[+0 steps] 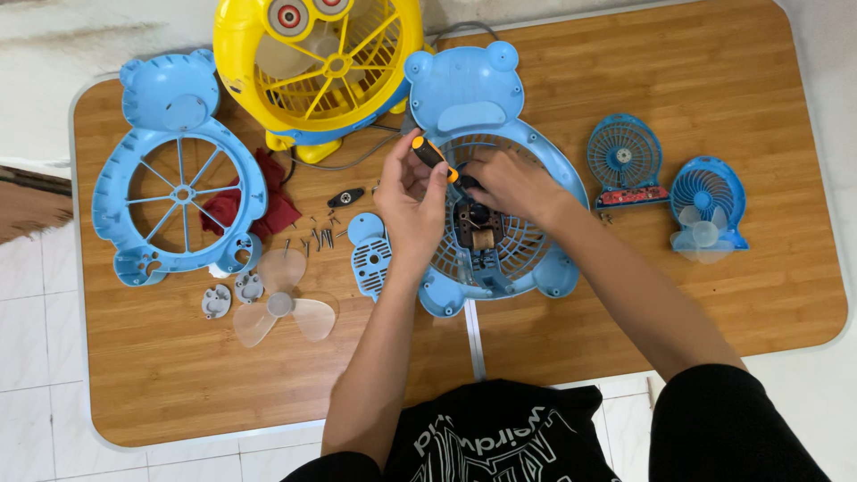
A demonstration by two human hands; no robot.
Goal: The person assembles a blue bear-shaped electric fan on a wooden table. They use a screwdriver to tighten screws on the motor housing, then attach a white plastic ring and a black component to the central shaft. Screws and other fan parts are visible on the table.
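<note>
Step in hand: by the look of it, work on the motor seated in the blue bear-shaped fan housing; this reads as taking a fan apart, or refitting it, I cannot tell which.
Left hand: the left hand is clenched round the screwdriver, gripping its orange-and-black handle.
Right hand: the right hand rests on the housing grille just beside the motor, fingers curled down; whether it grasps anything I cannot tell.
Screwdriver axis: its long axis runs from far-left to near-right, handle end up by the left thumb, working end pointing toward the motor; the tip is hidden between the hands.
Housing: lies flat at the table's middle, bear ears toward the far edge, feet toward the near edge.
Next move calls for: a steady housing and the tip kept square in the fastener, judged from the close two-handed hold.
Nearby: loose screws to the left of the left hand, a clear fan blade near left, a blue front grille at far left, a yellow fan at the far edge, on the wooden table.
</note>
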